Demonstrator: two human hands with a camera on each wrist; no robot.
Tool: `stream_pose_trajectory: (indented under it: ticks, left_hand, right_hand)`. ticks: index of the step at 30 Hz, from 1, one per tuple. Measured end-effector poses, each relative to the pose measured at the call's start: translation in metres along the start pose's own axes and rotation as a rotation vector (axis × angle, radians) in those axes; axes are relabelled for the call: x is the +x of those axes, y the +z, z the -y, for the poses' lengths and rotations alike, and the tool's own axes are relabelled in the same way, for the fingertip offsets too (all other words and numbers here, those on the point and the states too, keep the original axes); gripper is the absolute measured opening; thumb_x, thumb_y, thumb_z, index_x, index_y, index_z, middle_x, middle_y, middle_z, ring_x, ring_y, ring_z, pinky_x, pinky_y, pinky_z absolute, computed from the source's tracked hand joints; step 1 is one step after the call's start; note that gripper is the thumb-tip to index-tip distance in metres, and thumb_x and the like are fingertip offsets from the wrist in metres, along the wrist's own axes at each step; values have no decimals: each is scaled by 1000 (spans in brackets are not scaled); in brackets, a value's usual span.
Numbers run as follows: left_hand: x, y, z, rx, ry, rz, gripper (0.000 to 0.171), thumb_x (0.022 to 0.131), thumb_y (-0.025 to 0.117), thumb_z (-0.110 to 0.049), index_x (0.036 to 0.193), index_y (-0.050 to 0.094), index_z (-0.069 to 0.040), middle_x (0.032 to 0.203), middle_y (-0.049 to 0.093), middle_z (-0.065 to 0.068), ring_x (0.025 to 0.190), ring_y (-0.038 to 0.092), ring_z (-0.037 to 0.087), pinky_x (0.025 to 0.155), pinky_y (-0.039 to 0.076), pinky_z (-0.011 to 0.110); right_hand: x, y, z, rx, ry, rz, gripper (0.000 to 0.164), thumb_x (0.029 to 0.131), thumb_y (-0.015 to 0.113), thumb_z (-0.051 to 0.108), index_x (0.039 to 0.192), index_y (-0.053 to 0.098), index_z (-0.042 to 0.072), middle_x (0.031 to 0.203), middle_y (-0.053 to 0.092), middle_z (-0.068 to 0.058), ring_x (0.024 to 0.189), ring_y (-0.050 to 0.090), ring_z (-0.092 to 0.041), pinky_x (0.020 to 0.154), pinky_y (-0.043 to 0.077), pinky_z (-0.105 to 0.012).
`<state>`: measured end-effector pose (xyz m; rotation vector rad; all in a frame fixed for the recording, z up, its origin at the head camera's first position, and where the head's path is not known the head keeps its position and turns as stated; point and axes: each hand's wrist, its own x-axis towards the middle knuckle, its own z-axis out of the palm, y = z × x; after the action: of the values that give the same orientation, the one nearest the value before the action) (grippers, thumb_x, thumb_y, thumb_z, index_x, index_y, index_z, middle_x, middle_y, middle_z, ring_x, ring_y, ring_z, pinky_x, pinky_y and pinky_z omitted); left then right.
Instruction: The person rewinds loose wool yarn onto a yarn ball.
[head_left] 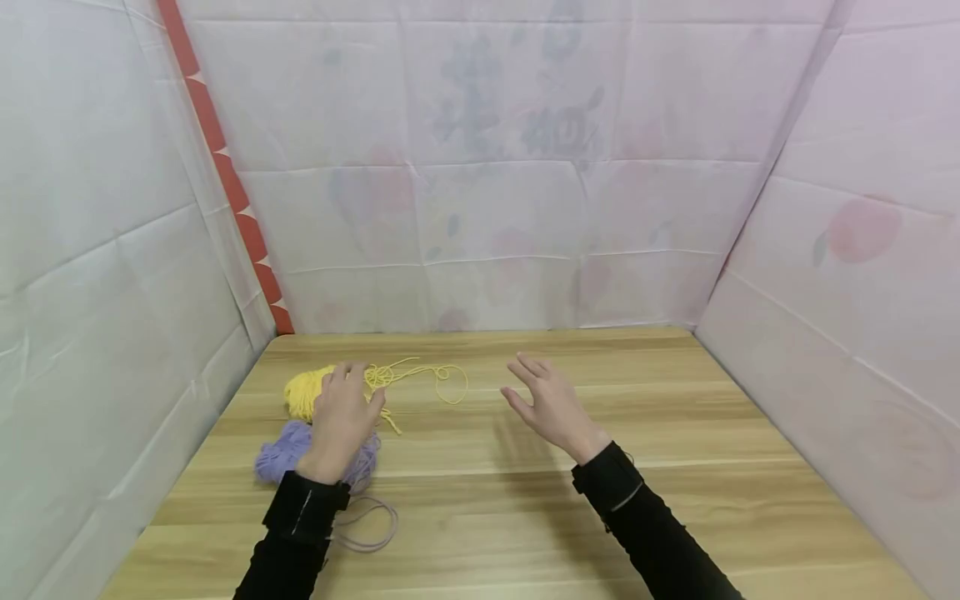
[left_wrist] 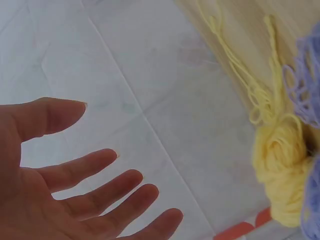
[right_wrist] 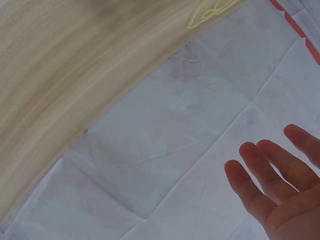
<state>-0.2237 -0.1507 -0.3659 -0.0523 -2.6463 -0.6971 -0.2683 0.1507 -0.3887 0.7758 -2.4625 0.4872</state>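
Note:
A bundle of yellow yarn (head_left: pixel 306 395) lies at the far left of the wooden table, its loose strands trailing right. In front of it is a bundle of purple yarn (head_left: pixel 282 454), with a loop of strand toward the near edge. My left hand (head_left: pixel 343 417) hovers over both bundles in the head view and hides part of each. In the left wrist view its fingers are spread, holding nothing, with the yellow yarn (left_wrist: pixel 282 170) off to the side. My right hand (head_left: pixel 552 408) is raised above the middle of the table, fingers extended and holding nothing.
White printed sheets (head_left: pixel 487 208) stand as walls behind the table (head_left: pixel 675 500) and on both sides. A red strip (head_left: pixel 225 167) runs down the back left corner. Black sleeves with wrist bands cover both forearms.

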Motion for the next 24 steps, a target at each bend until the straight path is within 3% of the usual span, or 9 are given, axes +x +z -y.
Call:
stream_pose_trajectory:
  ticks: [3,9,17,24]
  left_hand:
    - [-2,-4,10,-10,-63,22,46,92,57,-18,132,50,4,131,49,31,122,44,50,89,42,64]
    - [-10,-10,36,53,-128,91,51,92,60,-20,131,46,10,122,47,38,114,41,54,88,39,65]
    - [-18,-7,64,41,-314,264,58,93,58,-36,127,41,7,124,36,45,116,28,66,79,22,87]
    - [-22,-1,80,64,-386,342,59,90,60,-32,126,38,10,123,34,45,115,29,66,81,31,81]
  right_hand:
    - [0,-2,1,10,-13,-17,42,92,66,24,125,62,-1,131,59,-24,116,58,-37,98,49,-49]
    - [-1,-3,0,22,-15,-17,38,92,66,23,122,63,-1,127,61,-23,116,58,-37,97,50,-48]
    - [-2,-5,-3,37,14,-4,35,92,65,22,119,65,0,123,63,-23,117,60,-37,103,46,-51]
    - [-3,-4,-5,40,13,-5,33,92,65,22,115,67,-2,120,65,-23,114,61,-37,99,48,-51]
